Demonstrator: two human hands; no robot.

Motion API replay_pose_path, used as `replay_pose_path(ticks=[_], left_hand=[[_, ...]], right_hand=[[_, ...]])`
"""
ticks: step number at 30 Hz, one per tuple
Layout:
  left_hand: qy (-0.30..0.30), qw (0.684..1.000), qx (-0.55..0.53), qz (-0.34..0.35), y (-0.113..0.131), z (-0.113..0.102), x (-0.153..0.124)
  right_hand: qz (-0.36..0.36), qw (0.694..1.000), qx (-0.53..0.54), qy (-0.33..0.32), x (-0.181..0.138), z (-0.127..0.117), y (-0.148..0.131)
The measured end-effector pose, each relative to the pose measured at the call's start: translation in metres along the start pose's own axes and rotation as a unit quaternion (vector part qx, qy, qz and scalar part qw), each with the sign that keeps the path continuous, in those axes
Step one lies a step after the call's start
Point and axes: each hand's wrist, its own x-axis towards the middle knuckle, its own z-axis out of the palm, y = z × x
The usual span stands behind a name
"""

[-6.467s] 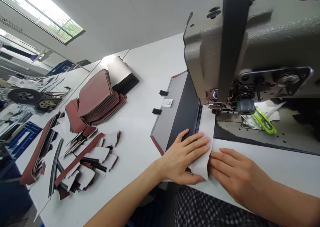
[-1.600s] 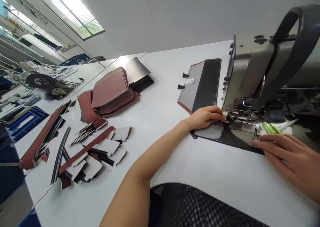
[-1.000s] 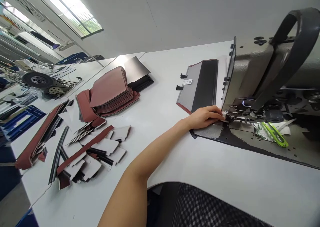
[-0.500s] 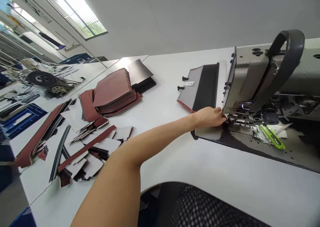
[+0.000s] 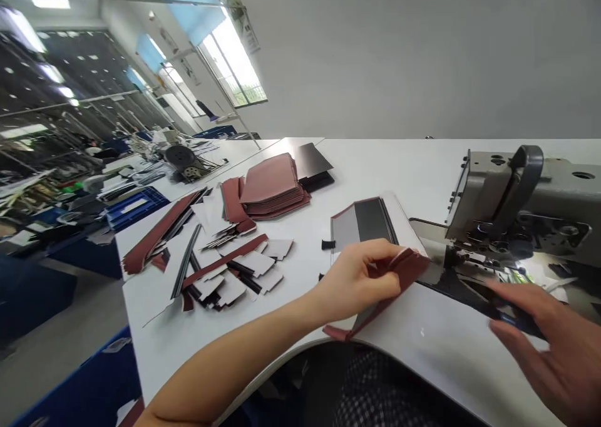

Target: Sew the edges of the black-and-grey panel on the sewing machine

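My left hand [image 5: 364, 283] is closed on the red-brown edge of a folded panel [image 5: 369, 217], thumb on the near side. The panel has grey and black faces, black tabs and red-brown borders; it lies partly on the table and is raised at the gripped corner. My right hand [image 5: 554, 345], blurred, is closed around what look like thread snips [image 5: 509, 314], with a dark pointed blade and bluish body. The blade points left towards the raised corner, in front of the sewing machine [image 5: 498, 208]. The fingers partly cover the snips.
Stacked red-brown panels [image 5: 270, 180] stand at the back, beside dark sheets [image 5: 314, 161]. Loose white, black and red-brown pieces [image 5: 230, 270] cover the table's left part. A bright green tool [image 5: 519, 275] lies on the machine bed. Blue crates [image 5: 136, 205] stand further left.
My left hand has drawn the panel away from the machine, towards me, and lifted its corner. My right hand has come into view with the snips. The view has shifted left and up.
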Motion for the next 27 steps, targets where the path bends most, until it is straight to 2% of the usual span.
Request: replay_pose_path(ticks=[4,10,13,17,19,22,27], left_hand=[[0.001,0.990,-0.133,-0.036,0.006,0.002,-0.019],[0.013,0.982,-0.183,-0.052,0.012,0.006,-0.031],[0.012,0.980,-0.191,-0.054,0.014,0.008,-0.033],[0.013,0.978,-0.197,-0.068,0.015,0.008,-0.034],[0.008,0.977,-0.199,-0.075,0.017,0.007,-0.035],[-0.004,0.978,-0.195,-0.074,0.018,0.009,-0.034],[-0.014,0.978,-0.196,-0.071,0.016,0.013,-0.033]], right_hand=[[-0.037,0.995,0.077,0.042,0.039,0.017,-0.033],[-0.061,0.990,0.108,0.066,0.049,0.022,-0.045],[-0.023,0.987,0.147,0.064,0.047,0.022,-0.045],[0.083,0.976,0.180,0.091,0.043,0.016,-0.044],[0.081,0.976,0.191,0.067,0.043,0.012,-0.044],[0.034,0.976,0.216,0.009,0.049,0.007,-0.045],[-0.020,0.974,0.227,-0.006,0.061,0.006,-0.052]])
